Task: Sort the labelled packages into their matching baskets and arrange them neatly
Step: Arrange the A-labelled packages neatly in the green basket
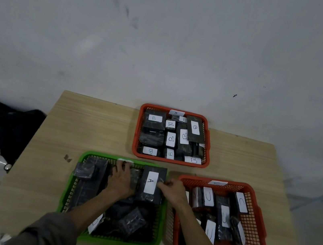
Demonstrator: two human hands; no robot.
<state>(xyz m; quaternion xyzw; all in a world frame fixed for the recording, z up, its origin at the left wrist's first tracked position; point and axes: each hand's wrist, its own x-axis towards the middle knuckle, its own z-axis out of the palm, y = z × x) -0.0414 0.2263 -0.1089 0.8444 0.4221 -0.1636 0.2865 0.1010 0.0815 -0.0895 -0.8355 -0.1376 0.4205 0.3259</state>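
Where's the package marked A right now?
The A package sits in the green basket, at its far right side, between the left hand and the right hand, whose fingers touch its right edge.

two bare forearms, each ending in a bare hand: left hand [121, 179], right hand [173, 190]. loose grey-olive sleeves [50, 231] are pushed up near the elbows.
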